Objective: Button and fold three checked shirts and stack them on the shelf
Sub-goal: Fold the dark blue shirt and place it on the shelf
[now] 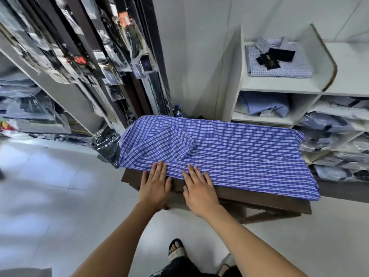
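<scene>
Blue checked shirt (229, 148), flat, smooth

No legible text anywhere, the gold print on the black tags (272, 58) too small to read.

Left grip (154, 184), right grip (199, 189) flat, outstretched

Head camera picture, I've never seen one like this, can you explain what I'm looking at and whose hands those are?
No machine here: a person wears a wide-angle camera on the head, looking down at their own arms. Both hands lie flat with straight fingers, the left hand and right hand pressing the near edge of a blue checked shirt spread over a dark wooden table. Nothing is gripped. One sleeve looks folded across the shirt. On the white shelf at the back right lies a paler folded shirt with black tags.
</scene>
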